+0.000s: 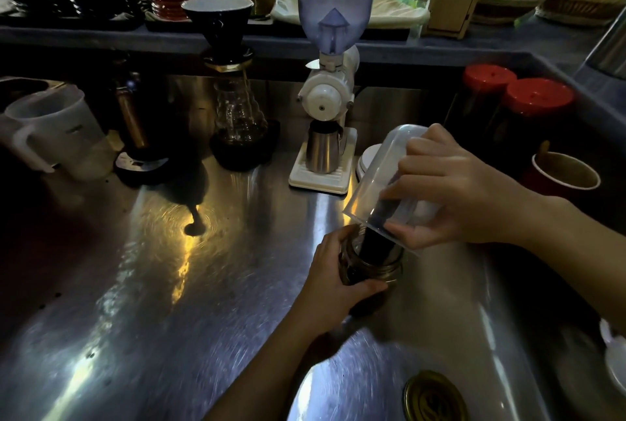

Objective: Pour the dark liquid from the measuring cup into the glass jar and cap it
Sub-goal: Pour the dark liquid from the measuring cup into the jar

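My right hand (454, 190) grips a clear plastic measuring cup (379, 170), tipped steeply with its rim over the mouth of a glass jar (372, 271). A stream of dark liquid (377, 237) runs from the cup into the jar. My left hand (333, 280) is wrapped around the jar's left side and holds it upright on the steel counter (162, 285). The jar is partly filled with dark liquid. A gold metal lid (435, 397) lies flat on the counter near the bottom edge, right of my left forearm.
A white coffee grinder (330, 95) with a steel cup stands behind the jar. A glass carafe with a dripper (237, 115) and a white plastic jug (57, 136) stand at the left. Two red-lidded jars (515, 98) and a red paper cup (562, 176) are at the right.
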The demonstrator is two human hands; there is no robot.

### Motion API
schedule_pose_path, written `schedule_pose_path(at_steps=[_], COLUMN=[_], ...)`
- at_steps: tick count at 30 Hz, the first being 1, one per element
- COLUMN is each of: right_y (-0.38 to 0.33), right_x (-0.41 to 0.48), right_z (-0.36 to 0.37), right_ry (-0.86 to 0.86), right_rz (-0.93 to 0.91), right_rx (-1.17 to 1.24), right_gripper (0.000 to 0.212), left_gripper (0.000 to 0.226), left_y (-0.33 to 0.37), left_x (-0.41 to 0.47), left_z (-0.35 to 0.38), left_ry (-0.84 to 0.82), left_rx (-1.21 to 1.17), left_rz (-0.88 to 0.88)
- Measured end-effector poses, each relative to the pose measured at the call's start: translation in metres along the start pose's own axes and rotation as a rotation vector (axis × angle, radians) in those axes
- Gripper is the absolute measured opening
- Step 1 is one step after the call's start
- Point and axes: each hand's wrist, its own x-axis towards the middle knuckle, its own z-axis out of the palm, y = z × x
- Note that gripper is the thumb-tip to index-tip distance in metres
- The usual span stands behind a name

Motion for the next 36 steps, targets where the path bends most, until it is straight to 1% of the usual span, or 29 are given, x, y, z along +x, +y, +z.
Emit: schedule_pose_path(at_steps=[7, 14, 18, 22, 24, 28, 31, 33, 36], right_y=[-0.005, -0.011, -0.009, -0.013, -0.013, -0.013, -0.015, -0.015, -0.016], right_x=[-0.003, -0.011, -0.011, -0.011, -0.011, -0.01, -0.013, -0.015, -0.02], right_z=[0.005, 0.013, 0.011, 0.01, 0.009, 0.007, 0.007, 0.009, 0.01], right_ry=[0.023, 0.124, 0.14, 0.132, 0.151, 0.121, 0.173, 0.163, 0.21], right_rz=[-0.099, -0.21, -0.207, -0.244, -0.247, -0.256, -0.272, -0.287, -0.263], right_rx=[-0.044, -0.142, -0.111, -0.091, -0.105, -0.124, -0.141, -0.131, -0.151], right_gripper=[0.027, 0.025, 0.024, 0.023, 0.023, 0.025, 0.021, 0.022, 0.023], left_gripper=[0.071, 0.066, 0.067, 0.071, 0.073, 0.075, 0.075, 0.077, 0.077], left_y=[0.002, 0.002, 0.001, -0.002, -0.001, 0.0, -0.003, -0.004, -0.005], left_x=[-0.001, -0.002, 0.0, -0.001, 0.0, 0.0, -0.001, -0.001, -0.001], left_z=[0.002, 0.002, 0.002, 0.002, 0.003, 0.004, 0.006, 0.005, 0.005], left_ry=[0.004, 0.006, 0.013, 0.012, 0.011, 0.031, 0.04, 0.033, 0.028], left_rx=[-0.034, -0.035, -0.045, -0.058, -0.051, -0.058, -0.061, -0.097, -0.057], left_rz=[0.007, 0.037, 0.056, 0.045, 0.043, 0.03, 0.026, -0.002, 0.022])
